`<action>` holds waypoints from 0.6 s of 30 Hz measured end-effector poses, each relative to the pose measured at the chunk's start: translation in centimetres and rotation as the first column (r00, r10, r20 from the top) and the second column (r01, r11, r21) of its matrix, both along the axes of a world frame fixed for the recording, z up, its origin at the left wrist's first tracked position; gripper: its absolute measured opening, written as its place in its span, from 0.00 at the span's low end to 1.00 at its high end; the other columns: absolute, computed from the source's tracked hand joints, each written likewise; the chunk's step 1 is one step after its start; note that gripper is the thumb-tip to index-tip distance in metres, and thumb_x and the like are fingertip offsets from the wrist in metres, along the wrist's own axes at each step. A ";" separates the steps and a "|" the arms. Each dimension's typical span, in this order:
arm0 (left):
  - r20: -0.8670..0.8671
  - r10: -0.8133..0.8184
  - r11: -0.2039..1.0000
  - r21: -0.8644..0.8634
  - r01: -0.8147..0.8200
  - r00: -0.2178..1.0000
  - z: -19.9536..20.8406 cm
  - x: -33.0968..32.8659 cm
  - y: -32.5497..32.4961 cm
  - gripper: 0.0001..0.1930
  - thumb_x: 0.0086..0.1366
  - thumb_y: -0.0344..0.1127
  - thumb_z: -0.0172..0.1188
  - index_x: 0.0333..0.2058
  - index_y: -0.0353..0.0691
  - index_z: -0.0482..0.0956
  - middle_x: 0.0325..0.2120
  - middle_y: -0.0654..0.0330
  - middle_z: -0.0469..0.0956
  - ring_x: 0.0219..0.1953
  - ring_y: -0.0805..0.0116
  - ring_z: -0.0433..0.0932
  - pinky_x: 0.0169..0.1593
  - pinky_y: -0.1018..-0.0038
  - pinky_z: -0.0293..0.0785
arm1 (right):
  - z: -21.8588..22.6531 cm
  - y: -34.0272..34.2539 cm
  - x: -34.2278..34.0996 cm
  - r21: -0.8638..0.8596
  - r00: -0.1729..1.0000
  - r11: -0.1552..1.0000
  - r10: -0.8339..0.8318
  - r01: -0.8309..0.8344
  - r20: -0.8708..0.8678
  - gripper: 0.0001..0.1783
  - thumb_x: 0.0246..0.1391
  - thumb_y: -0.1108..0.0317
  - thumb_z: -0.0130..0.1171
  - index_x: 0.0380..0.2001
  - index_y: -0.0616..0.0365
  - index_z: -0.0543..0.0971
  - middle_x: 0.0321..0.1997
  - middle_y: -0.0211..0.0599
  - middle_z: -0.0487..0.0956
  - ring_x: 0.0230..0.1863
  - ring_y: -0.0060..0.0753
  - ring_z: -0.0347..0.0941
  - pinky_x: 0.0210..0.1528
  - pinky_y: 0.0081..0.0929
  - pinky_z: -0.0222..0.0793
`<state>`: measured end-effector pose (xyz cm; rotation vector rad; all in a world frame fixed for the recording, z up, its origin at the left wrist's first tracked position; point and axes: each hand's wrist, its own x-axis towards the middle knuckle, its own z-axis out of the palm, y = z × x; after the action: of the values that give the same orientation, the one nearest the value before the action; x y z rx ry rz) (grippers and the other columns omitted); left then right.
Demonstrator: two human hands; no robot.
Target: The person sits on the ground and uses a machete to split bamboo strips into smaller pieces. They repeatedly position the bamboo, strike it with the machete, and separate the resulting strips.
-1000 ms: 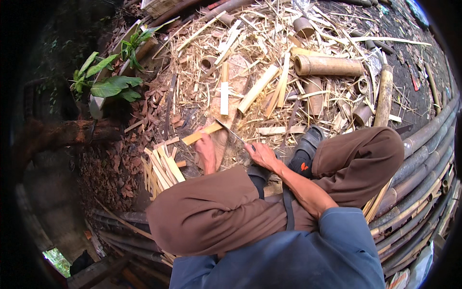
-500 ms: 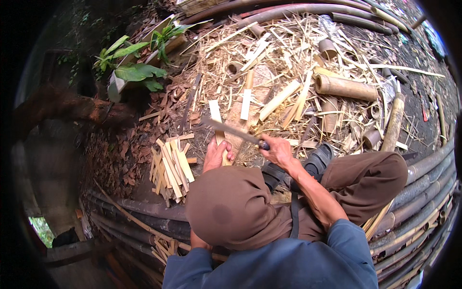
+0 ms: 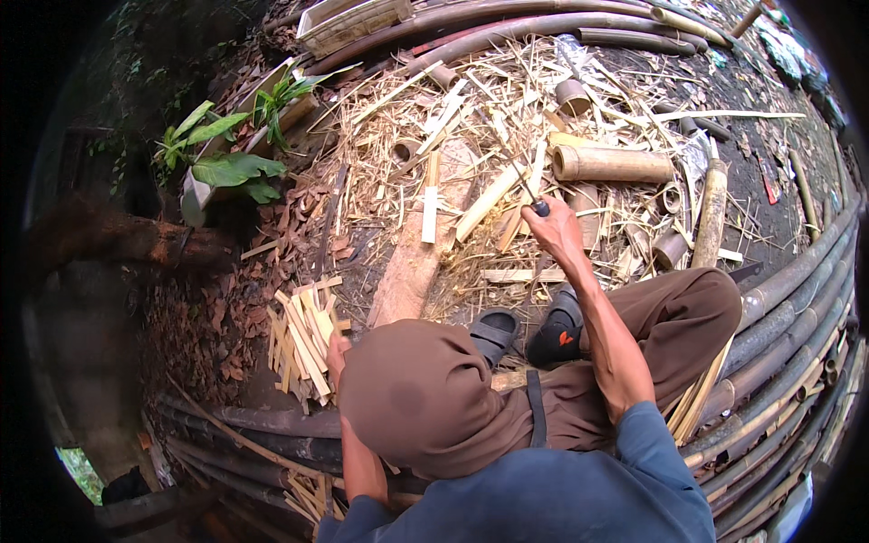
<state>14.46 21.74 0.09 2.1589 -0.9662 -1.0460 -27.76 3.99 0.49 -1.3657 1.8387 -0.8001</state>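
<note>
My right hand is closed round the dark handle of a knife, held over the shavings with its narrow blade slanting up and to the left. My left hand is low beside a pile of split bamboo strips. My brown-trousered knee hides much of that hand, so its fingers do not show clearly. A pale bamboo strip lies on the upper part of a long wooden plank, which runs along the ground ahead of my knee.
Bamboo shavings cover the ground ahead. A thick bamboo section lies at the right among shorter pieces. Long bamboo poles are stacked at the right. A leafy plant and a pale crate stand at the far left.
My left hand has left the strip it held upright over the plank and moved down and left to the pile. My right hand has swung the knife up and away to the right.
</note>
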 end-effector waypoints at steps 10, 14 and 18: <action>0.561 -0.329 0.785 -0.284 0.550 0.760 -10.0 -6.5 -14.1 0.25 0.58 0.35 0.58 0.53 0.29 0.68 0.47 0.39 0.70 0.52 0.42 0.68 0.57 0.57 0.63 | 3.9 8.8 -1.6 0.189 0.849 0.954 -0.293 0.232 0.439 0.17 0.54 0.56 0.60 0.28 0.61 0.77 0.17 0.22 0.69 0.19 0.16 0.61 0.21 0.23 0.58; 0.554 -0.347 0.795 -0.254 0.551 0.757 -14.2 -10.6 -21.1 0.26 0.56 0.36 0.62 0.52 0.29 0.69 0.44 0.42 0.74 0.47 0.48 0.72 0.52 0.59 0.67 | -0.3 11.7 -1.4 0.207 0.839 0.935 -0.349 0.286 0.418 0.15 0.55 0.57 0.60 0.30 0.59 0.78 0.15 0.22 0.69 0.16 0.15 0.61 0.17 0.22 0.56; 0.058 -0.247 0.957 -0.140 0.253 0.967 -15.4 -4.6 -25.3 0.24 0.54 0.35 0.65 0.49 0.29 0.74 0.39 0.51 0.78 0.40 0.64 0.77 0.45 0.69 0.72 | 0.1 11.1 2.2 0.326 0.613 0.912 -0.408 0.248 0.677 0.12 0.55 0.59 0.61 0.31 0.56 0.77 0.15 0.21 0.67 0.12 0.14 0.61 0.14 0.17 0.57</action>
<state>9.86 -3.51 -15.26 1.9802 -1.3200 -1.0140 -25.60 15.07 0.61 -0.4218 1.4451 -1.1152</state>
